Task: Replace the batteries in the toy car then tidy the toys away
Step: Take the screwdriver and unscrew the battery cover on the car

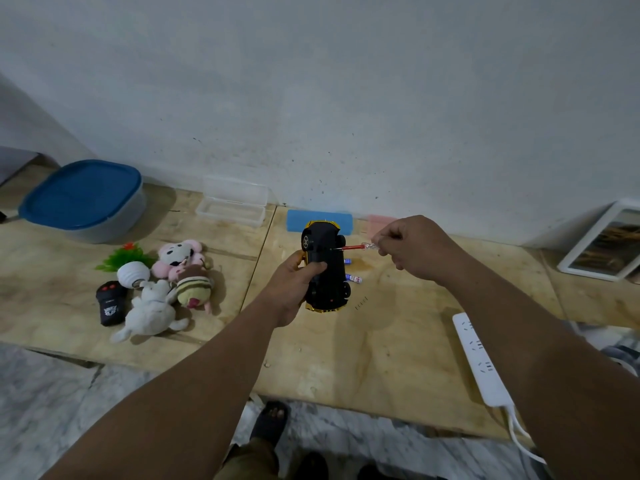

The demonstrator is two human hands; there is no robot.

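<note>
My left hand (292,284) grips a yellow toy car (325,268) held on its side, its black underside facing me, above the plywood table (381,358). My right hand (408,247) pinches a small red-shafted screwdriver (353,247) whose tip touches the car's underside. Two blue-and-white batteries (353,278) lie on the table just right of the car, partly hidden by it. Left of the car sits a pile of plush toys (166,285), with a black remote control (110,303) beside them.
A blue-lidded tub (83,199) stands at the back left, an open clear plastic case (232,206) and a blue box (318,220) by the wall. A white power strip (479,358) lies at the right, a white picture frame (606,240) leaning farther right. My foot (272,420) shows below the table edge.
</note>
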